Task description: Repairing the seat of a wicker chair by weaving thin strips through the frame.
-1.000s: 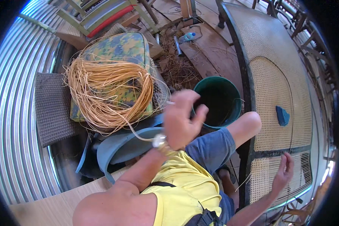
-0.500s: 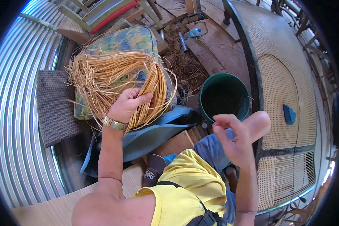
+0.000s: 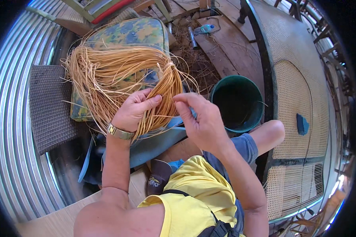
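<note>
A thick bundle of tan cane strands [image 3: 114, 65] lies bent over a camouflage-patterned cushion [image 3: 136, 33], tied near its right end. My left hand [image 3: 133, 110], a metal watch [image 3: 120, 132] at its wrist, is closed round the strands hanging below the tie. Close by on the right, my right hand [image 3: 201, 118] has thumb and forefinger pinched together at the bundle's right edge. Whatever lies between those fingertips is too fine to make out. Loose strand ends stick out around the tie and fan out at the left.
A dark green bucket [image 3: 237, 103] stands right of my hands, beside a framed cane-webbing panel [image 3: 294, 91] with a blue piece [image 3: 303, 124] on it. Blue sheeting [image 3: 146, 148] lies below the bundle. Dark woven panel [image 3: 51, 106] and corrugated metal [image 3: 16, 130] flank the left. A bottle [image 3: 205, 29] lies beyond.
My right hand has moved left and forward from beside the bucket to the bundle's right edge. My left hand keeps its grip on the strands. The view has shifted slightly.
</note>
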The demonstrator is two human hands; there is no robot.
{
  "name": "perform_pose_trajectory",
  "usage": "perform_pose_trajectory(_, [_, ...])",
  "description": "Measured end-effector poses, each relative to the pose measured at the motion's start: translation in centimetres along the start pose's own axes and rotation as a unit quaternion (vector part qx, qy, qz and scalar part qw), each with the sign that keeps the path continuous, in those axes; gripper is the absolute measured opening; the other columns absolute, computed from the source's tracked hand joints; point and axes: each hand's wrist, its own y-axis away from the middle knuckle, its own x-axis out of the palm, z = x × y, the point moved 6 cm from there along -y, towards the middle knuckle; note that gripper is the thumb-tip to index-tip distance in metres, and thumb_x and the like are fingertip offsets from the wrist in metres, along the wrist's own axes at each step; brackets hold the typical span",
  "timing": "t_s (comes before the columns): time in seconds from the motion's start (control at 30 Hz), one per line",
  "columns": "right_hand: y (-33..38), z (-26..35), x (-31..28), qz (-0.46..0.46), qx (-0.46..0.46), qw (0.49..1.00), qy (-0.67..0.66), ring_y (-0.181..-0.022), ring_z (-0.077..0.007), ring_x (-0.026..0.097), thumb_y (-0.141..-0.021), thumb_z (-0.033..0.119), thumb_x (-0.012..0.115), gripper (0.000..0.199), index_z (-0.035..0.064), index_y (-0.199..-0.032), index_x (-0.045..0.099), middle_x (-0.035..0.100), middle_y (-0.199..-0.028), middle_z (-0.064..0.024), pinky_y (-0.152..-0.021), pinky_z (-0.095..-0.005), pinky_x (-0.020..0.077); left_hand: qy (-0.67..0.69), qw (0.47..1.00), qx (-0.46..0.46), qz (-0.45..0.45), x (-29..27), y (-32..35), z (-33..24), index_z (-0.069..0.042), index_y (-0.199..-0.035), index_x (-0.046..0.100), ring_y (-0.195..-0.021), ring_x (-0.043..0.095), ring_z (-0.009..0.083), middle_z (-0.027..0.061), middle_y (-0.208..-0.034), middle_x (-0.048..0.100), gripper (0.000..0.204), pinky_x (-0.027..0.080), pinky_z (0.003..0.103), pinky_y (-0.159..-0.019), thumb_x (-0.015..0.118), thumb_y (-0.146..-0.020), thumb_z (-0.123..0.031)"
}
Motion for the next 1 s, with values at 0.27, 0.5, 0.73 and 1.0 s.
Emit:
perform_pose_trajectory(0.27, [0.7,-2.8,1.1,-0.045,0.125,0.981,-0.14,-0.079,-0.0212,0.065,-0.092,0.008,0.062,0.014,-0.0013,-0.1,0.068,0.067,-0.086,-0.0123,-0.07,-0.0309,0.0501,0.091,0.994,-0.057,-0.013,0.0,0.5,0.8,-0.002,-0.112,0.068,-0.087,0.069,0.0123,0.005,-0.099,0.073,0.023,0.054,0.026,-0.081,0.067,-0.093,-0.014])
perform_pose_trajectory(0.5, [1.2,-4.0,3.3,-0.068,0.233,0.914,-0.325,-0.077,-0.0068,0.059,-0.093,0.015,0.066,0.019,-0.0037,-0.098,0.069,0.068,-0.085,-0.0029,-0.068,-0.0231,0.0484,0.071,0.996,-0.052,-0.02,0.3,1.0,1.3,-0.001,-0.113,0.068,-0.09,0.068,0.0117,0.0049,-0.1,0.072,0.025,0.053,0.026,-0.084,0.068,-0.093,-0.015])
perform_pose_trajectory(0.73, [0.5,-5.2,4.0,-0.077,0.322,0.835,-0.44,-0.075,-0.0072,0.061,-0.091,0.016,0.07,0.02,-0.0026,-0.097,0.07,0.069,-0.085,-0.0031,-0.068,-0.0226,0.049,0.068,0.997,-0.045,-0.002,1.5,1.0,1.5,0.0,-0.116,0.067,-0.094,0.067,0.0115,0.0059,-0.106,0.071,0.026,0.053,0.026,-0.086,0.066,-0.094,-0.014])
perform_pose_trajectory(1.0, [3.7,-6.6,2.9,-0.041,0.36,0.8,-0.479,-0.073,-0.0062,0.056,-0.093,0.021,0.069,0.014,0.0085,-0.097,0.064,0.067,-0.087,-0.0011,-0.07,-0.0233,0.0462,0.017,0.997,-0.056,-0.045,0.8,0.3,2.1,-0.001,-0.106,0.07,-0.085,0.068,0.0103,0.0055,-0.097,0.072,0.023,0.053,0.025,-0.079,0.066,-0.095,-0.02])
